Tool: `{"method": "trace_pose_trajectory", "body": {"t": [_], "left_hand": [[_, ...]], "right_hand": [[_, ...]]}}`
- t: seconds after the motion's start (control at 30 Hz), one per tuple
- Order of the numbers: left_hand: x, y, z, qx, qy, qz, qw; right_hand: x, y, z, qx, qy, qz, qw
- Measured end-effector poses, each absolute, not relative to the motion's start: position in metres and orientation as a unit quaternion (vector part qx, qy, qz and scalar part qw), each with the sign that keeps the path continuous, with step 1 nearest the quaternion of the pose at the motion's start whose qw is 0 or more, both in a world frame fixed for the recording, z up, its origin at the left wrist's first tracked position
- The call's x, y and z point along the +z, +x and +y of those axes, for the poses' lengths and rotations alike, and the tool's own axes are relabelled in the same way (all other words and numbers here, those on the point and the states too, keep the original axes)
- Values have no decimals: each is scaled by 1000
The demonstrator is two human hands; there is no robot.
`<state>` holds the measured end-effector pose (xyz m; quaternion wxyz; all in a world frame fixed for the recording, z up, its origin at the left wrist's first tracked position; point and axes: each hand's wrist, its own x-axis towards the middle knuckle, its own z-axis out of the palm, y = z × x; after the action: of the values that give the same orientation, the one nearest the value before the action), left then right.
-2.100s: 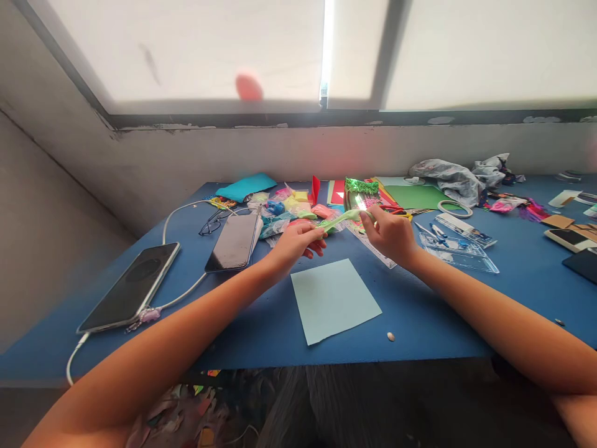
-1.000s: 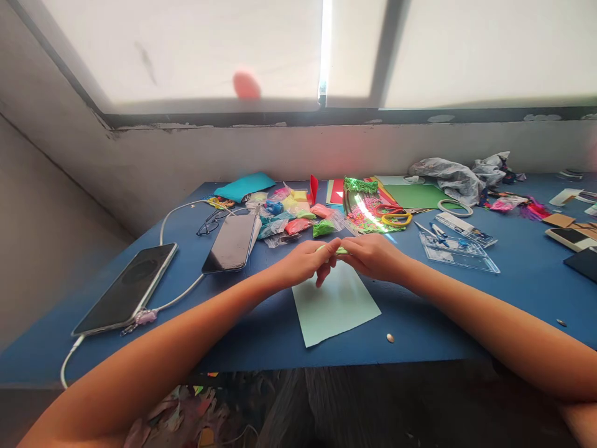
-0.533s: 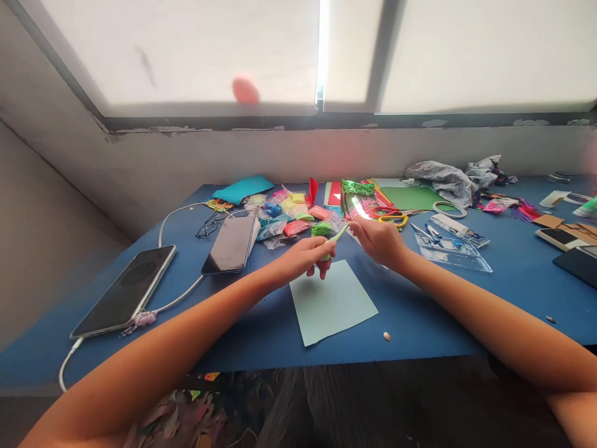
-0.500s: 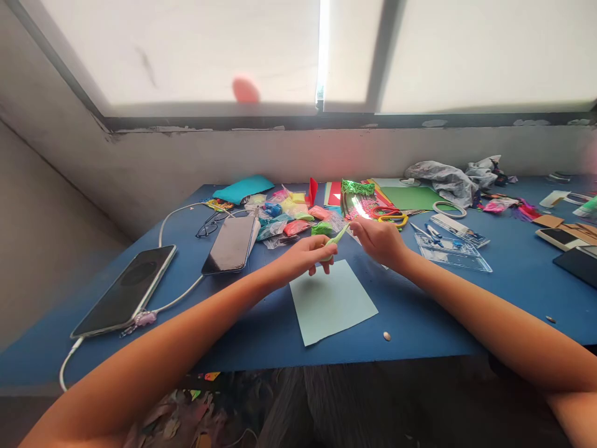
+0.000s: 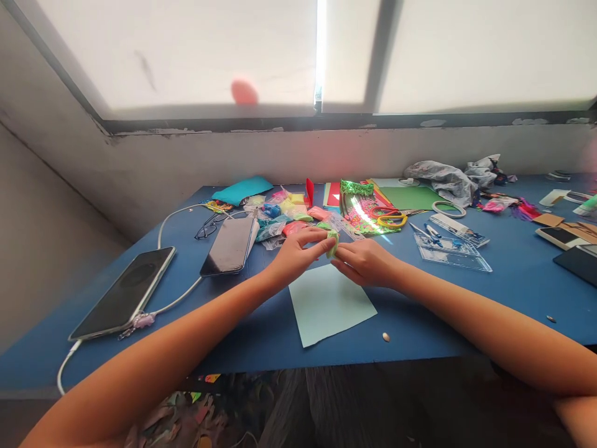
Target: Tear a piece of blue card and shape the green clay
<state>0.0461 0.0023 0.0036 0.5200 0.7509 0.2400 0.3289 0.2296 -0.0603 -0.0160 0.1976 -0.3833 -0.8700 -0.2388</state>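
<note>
Green clay [image 5: 333, 243] between both hands' fingertips

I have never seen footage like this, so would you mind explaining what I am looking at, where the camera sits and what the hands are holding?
There is no machine here: a person wears one camera on the head, looking forward and down, so both bare arms reach in from the bottom of the picture. The left hand and right hand meet above a blue table and pinch a small lump of light green clay between their fingertips. Just below them lies a pale green paper square. On the left are two phones and a cable; behind the hands lie small bags of coloured clay, yellow-handled scissors and coloured paper sheets.
</note>
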Motion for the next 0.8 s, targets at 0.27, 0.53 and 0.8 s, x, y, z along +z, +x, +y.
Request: {"method": "trace_pose_trajectory", "body": {"t": [0.27,0.53,0.8], "left_hand": [[1,46,3,325,742,270,521],[-1,45,-3,308,702,301,567],[5,49,-14,328,636,311,626]], "right_hand": [[-13,229,-60,-311,-358,-855,208],[-14,230,-61,-301,-373,-843,246],[-11,222,-66,-343,-363,-826,262]]}}
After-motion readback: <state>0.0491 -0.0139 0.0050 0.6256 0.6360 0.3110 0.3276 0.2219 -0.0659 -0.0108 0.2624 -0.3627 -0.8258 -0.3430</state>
